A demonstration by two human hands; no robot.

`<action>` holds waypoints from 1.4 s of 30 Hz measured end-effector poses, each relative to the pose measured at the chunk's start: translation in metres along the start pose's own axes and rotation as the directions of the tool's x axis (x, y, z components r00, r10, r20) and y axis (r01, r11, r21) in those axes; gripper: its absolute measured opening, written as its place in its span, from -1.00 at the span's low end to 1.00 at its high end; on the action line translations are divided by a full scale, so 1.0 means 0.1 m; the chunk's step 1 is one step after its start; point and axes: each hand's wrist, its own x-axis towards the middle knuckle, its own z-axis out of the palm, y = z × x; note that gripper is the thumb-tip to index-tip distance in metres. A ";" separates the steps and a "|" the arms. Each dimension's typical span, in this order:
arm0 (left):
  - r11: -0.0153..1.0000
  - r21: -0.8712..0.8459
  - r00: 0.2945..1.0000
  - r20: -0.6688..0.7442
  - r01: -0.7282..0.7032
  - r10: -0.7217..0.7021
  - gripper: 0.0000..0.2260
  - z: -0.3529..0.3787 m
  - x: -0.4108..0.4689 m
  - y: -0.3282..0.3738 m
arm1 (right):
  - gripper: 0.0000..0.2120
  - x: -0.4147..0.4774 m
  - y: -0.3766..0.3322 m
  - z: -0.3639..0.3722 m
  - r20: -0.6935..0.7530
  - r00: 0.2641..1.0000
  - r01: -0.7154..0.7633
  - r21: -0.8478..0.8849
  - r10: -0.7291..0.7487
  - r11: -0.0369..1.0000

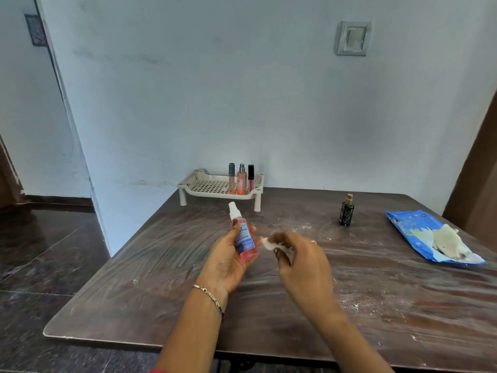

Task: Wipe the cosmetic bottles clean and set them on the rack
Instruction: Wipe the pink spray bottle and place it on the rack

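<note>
Where right hand [301, 261] blurs, wipe [267, 243], bottle [246, 244] part-hidden

Soft even daylight, pale blue-grey wall [269, 103] bright, dull sheen streaking the dark brown wooden table [376, 305], shadows faint, right hand [301, 257] smeared by motion blur, white door frame [65, 98] on the left bowed by wide-angle distortion

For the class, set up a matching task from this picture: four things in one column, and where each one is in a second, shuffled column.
Things:
1. pink spray bottle
2. white wipe
3. black perfume bottle
4. black-capped pink tube

Places:
A. standing on the rack
B. held in the left hand
C. standing alone on the table
D. held in the right hand

Pairs: 1-B, 2-D, 3-C, 4-A
</note>
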 end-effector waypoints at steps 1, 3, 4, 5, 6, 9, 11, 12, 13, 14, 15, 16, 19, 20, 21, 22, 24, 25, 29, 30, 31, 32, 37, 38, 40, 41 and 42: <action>0.999 0.039 0.999 -0.026 -0.031 0.032 -0.73 0.00 0.06 0.06 | -0.73 0.13 -0.04 0.01 0.041 0.995 -0.093 0.145 0.088 0.985; 0.983 0.164 0.992 -0.079 -0.085 0.099 -0.73 0.02 0.18 0.21 | -0.72 0.39 -0.11 0.05 0.181 0.956 -0.291 0.504 0.230 0.814; 0.965 0.244 0.986 -0.106 -0.100 0.129 -0.75 0.03 0.24 0.30 | -0.75 0.50 -0.13 0.07 0.232 0.934 -0.356 0.634 0.271 0.686; 0.943 0.316 0.980 -0.128 -0.107 0.155 -0.75 0.04 0.31 0.39 | -0.78 0.60 -0.13 0.11 0.279 0.909 -0.413 0.698 0.309 0.585; 0.919 0.376 0.972 -0.146 -0.120 0.187 -0.74 0.05 0.39 0.49 | -0.79 0.69 -0.12 0.17 0.323 0.882 -0.464 0.715 0.343 0.522; 0.837 0.513 0.940 -0.152 -0.190 0.306 -0.67 0.08 0.69 0.80 | -0.81 0.95 -0.09 0.33 0.384 0.837 -0.542 0.679 0.390 0.495; 0.780 0.576 0.913 -0.131 -0.246 0.385 -0.74 0.10 0.89 1.01 | -0.85 1.09 -0.07 0.41 0.395 0.830 -0.553 0.676 0.394 0.487; 0.754 0.598 0.901 -0.118 -0.272 0.418 -0.77 0.10 0.99 1.10 | -0.86 1.16 -0.06 0.45 0.399 0.828 -0.556 0.674 0.394 0.486; 0.726 0.622 0.888 -0.105 -0.293 0.448 -0.79 0.10 1.10 1.18 | -0.88 1.22 -0.05 0.48 0.402 0.827 -0.558 0.670 0.393 0.490; 0.685 0.663 0.873 -0.098 -0.300 0.477 -0.78 0.10 1.21 1.26 | -0.88 1.28 -0.04 0.52 0.406 0.827 -0.559 0.666 0.389 0.494; 0.639 0.707 0.858 -0.090 -0.303 0.506 -0.76 0.10 1.30 1.32 | -0.88 1.33 -0.02 0.56 0.410 0.828 -0.558 0.664 0.383 0.497; 0.599 0.743 0.846 -0.085 -0.299 0.527 -0.74 0.10 1.39 1.37 | -0.87 1.39 0.01 0.60 0.415 0.828 -0.559 0.664 0.377 0.496; 0.493 0.823 0.828 -0.051 -0.282 0.559 -0.70 0.08 1.67 1.47 | -0.85 1.53 0.08 0.75 0.433 0.818 -0.573 0.672 0.378 0.470; 0.448 0.852 0.828 -0.033 -0.270 0.560 -0.71 0.09 1.72 1.48 | -0.85 1.56 0.11 0.80 0.440 0.813 -0.579 0.674 0.381 0.458; 0.401 0.880 0.826 -0.016 -0.257 0.564 -0.74 0.09 1.80 1.48 | -0.85 1.60 0.14 0.86 0.445 0.810 -0.584 0.674 0.382 0.451; 0.360 0.901 0.825 -0.004 -0.242 0.565 -0.77 0.08 1.87 1.48 | -0.85 1.63 0.18 0.92 0.449 0.806 -0.588 0.673 0.384 0.448; 0.301 0.929 0.826 0.008 -0.215 0.564 -0.80 0.07 2.02 1.47 | -0.86 1.67 0.25 1.02 0.456 0.801 -0.596 0.669 0.388 0.445; 0.273 0.940 0.829 0.020 -0.206 0.558 -0.82 0.07 2.07 1.47 | -0.86 1.69 0.27 1.06 0.458 0.800 -0.597 0.667 0.387 0.446; 0.219 0.963 0.853 0.018 -0.155 0.522 -0.82 0.01 2.28 1.44 | -0.87 1.72 0.37 1.21 0.471 0.792 -0.609 0.663 0.389 0.436; 0.215 0.966 0.858 0.012 -0.142 0.513 -0.79 -0.01 2.32 1.43 | -0.88 1.73 0.39 1.24 0.473 0.788 -0.613 0.660 0.393 0.434; 0.203 0.971 0.867 0.008 -0.125 0.499 -0.77 -0.03 2.35 1.42 | -0.88 1.74 0.41 1.26 0.475 0.784 -0.618 0.656 0.398 0.433; 0.187 0.976 0.875 0.008 -0.112 0.484 -0.77 -0.04 2.39 1.40 | -0.89 1.74 0.43 1.29 0.477 0.781 -0.622 0.653 0.403 0.433; 0.163 0.981 0.894 0.020 -0.104 0.448 -0.76 -0.13 2.49 1.36 | -0.89 1.75 0.50 1.35 0.481 0.767 -0.637 0.647 0.424 0.419; 0.164 0.981 0.895 0.019 -0.102 0.446 -0.74 -0.13 2.50 1.36 | -0.89 1.75 0.50 1.36 0.482 0.766 -0.639 0.645 0.425 0.420; 0.169 0.982 0.900 0.006 -0.089 0.437 -0.67 -0.12 2.48 1.36 | -0.89 1.75 0.50 1.36 0.484 0.765 -0.640 0.642 0.425 0.422; 0.177 0.981 0.902 -0.008 -0.077 0.432 -0.60 -0.10 2.46 1.36 | -0.89 1.74 0.50 1.35 0.486 0.764 -0.642 0.641 0.425 0.420; 0.191 0.980 0.904 -0.023 -0.065 0.426 -0.52 -0.08 2.43 1.37 | -0.89 1.74 0.49 1.35 0.488 0.762 -0.643 0.641 0.425 0.419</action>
